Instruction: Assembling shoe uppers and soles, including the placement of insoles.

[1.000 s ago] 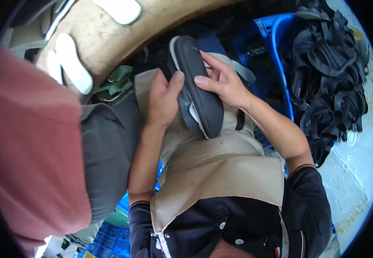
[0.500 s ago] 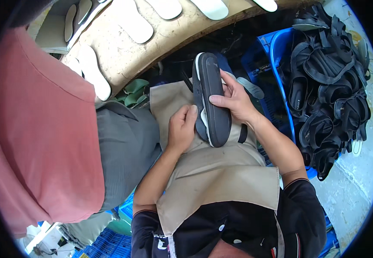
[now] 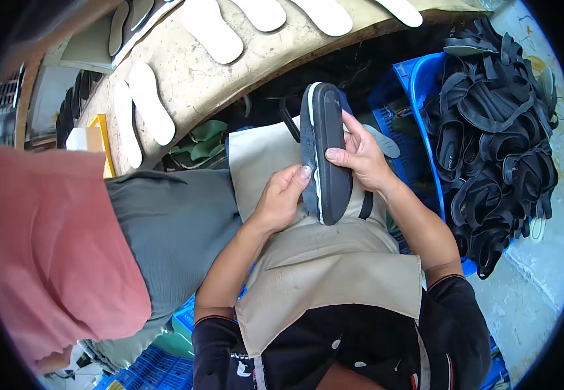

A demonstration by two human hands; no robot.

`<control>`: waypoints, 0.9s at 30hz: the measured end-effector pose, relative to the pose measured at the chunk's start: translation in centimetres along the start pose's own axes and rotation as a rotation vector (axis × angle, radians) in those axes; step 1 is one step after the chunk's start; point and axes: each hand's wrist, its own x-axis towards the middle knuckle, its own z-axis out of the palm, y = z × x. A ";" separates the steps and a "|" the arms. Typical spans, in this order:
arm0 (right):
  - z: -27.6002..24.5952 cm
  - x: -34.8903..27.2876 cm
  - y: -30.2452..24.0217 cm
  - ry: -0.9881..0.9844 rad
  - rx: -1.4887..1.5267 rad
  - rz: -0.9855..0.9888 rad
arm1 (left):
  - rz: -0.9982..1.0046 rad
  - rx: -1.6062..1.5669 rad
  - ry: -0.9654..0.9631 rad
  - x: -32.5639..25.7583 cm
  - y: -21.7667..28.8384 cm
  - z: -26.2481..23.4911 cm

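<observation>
The shoe (image 3: pixel 335 162) is long with round ends. Its thick bottom is smooth and black, a thin white line runs along its edge, and the side next to that is dark grey. It is over the person's lap, above the tan apron (image 3: pixel 327 279). The right hand (image 3: pixel 364 157) is closed on it, thumb on the black bottom. The left hand (image 3: pixel 283 200) is curled, thumb against the grey side; whether it pinches, one cannot tell. Most right fingers hide behind the shoe.
</observation>
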 end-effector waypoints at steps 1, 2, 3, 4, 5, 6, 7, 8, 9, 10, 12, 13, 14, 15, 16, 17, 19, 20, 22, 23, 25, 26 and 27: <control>0.2 0.0 0.2 -0.001 -0.005 0.001 | 0.003 0.012 -0.019 -0.1 -0.1 -0.3; 0.4 0.0 0.4 -0.003 -0.010 0.003 | 0.006 0.024 -0.037 -0.2 -0.1 -0.6; 0.6 0.0 0.6 -0.005 -0.016 0.005 | 0.009 0.036 -0.056 -0.4 -0.2 -0.8; 0.8 0.2 0.7 -0.013 -0.021 0.010 | 0.014 0.029 -0.049 -0.5 0.1 -0.8; 1.1 0.2 0.8 -0.006 -0.066 -0.010 | -0.011 0.008 -0.053 -0.6 0.5 -0.7; 1.3 0.2 1.0 0.001 -0.110 -0.031 | -0.036 -0.013 -0.058 -0.7 0.8 -0.5; 1.5 0.2 1.1 0.009 -0.154 -0.052 | -0.061 -0.034 -0.065 -0.8 1.2 -0.4; 1.7 0.2 1.3 0.017 -0.199 -0.075 | -0.085 -0.055 -0.073 -0.9 1.3 -0.5; 1.7 0.1 1.3 0.010 -0.209 -0.072 | -0.077 -0.065 -0.071 -1.1 1.0 -0.7; 1.6 -0.1 1.3 0.026 -0.198 -0.044 | -0.085 -0.060 -0.061 -1.3 0.4 -1.3; 1.5 0.3 1.0 0.057 -0.178 0.005 | -0.093 -0.048 -0.045 -1.4 -0.3 -2.7; 1.4 0.4 0.9 0.074 -0.167 0.031 | -0.100 -0.043 -0.036 -1.3 -0.6 -3.0; 1.2 0.5 0.9 0.067 -0.179 0.033 | -0.091 -0.053 -0.034 -1.3 -0.6 -3.0; 1.0 0.5 1.0 0.053 -0.157 0.032 | -0.079 -0.025 -0.068 -1.3 -0.6 -3.0; 0.8 0.6 1.1 0.036 -0.133 0.032 | -0.066 0.004 -0.099 -1.4 -0.5 -2.8; 0.5 0.6 1.2 0.016 -0.108 0.034 | -0.054 0.034 -0.126 -1.5 -0.4 -2.6; 0.4 0.2 1.5 0.030 -0.101 0.075 | -0.116 0.163 -0.163 -2.0 1.1 -2.6; 1.0 0.8 2.6 0.055 -0.103 0.029 | 0.013 0.059 -0.126 -2.1 2.2 -2.3; 0.2 0.6 2.3 0.021 -0.191 -0.076 | 0.136 0.367 -0.190 -0.7 0.9 -2.2; 0.1 -2.7 0.9 0.078 -0.274 -0.025 | 0.041 0.108 -0.279 -1.7 -0.7 -0.1; -4.8 -6.0 -4.1 0.093 -0.346 -0.026 | 0.291 0.119 -0.350 0.7 -1.4 6.1; -6.8 -7.7 -6.0 0.150 -0.377 -0.114 | 0.381 0.178 -0.361 1.1 -0.1 8.7; -8.1 -8.8 -7.4 0.194 -0.337 -0.094 | 0.363 0.074 -0.380 1.3 0.2 10.3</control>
